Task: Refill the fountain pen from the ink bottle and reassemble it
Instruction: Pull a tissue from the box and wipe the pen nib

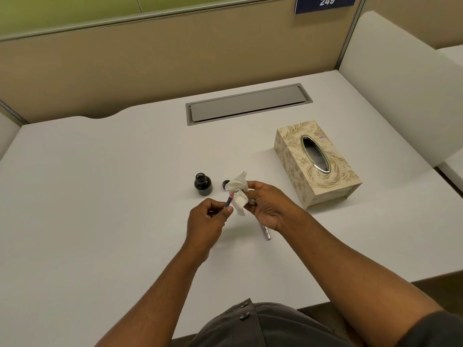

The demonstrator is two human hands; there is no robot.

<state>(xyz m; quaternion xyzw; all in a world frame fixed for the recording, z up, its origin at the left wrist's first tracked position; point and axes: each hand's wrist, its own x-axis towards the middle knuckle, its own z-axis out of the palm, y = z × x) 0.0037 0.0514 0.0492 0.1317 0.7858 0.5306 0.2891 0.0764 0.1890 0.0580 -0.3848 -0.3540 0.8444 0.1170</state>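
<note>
Desk point(100, 196): white, grey hatch point(248, 103), beige partition point(150, 61) behind.
Left hand point(208, 226): I see it pinching the pen point(229, 200).
Right hand point(268, 204): clamped on tissue point(239, 194).
Bottle point(203, 184): uncapped, near tissue box point(315, 164).

A white desk point(100, 196) spreads beneath the grip — beyond it a grey cable-tray lid point(248, 103) set flush, then a tan partition point(150, 63) with green panelling point(62, 13) above, evenly lit.

Single head-worn wide-angle view, looking forward and down over the white desk point(100, 196). Both forearms enter from bottom edge; partition wall point(150, 66) closes the far side.
</note>
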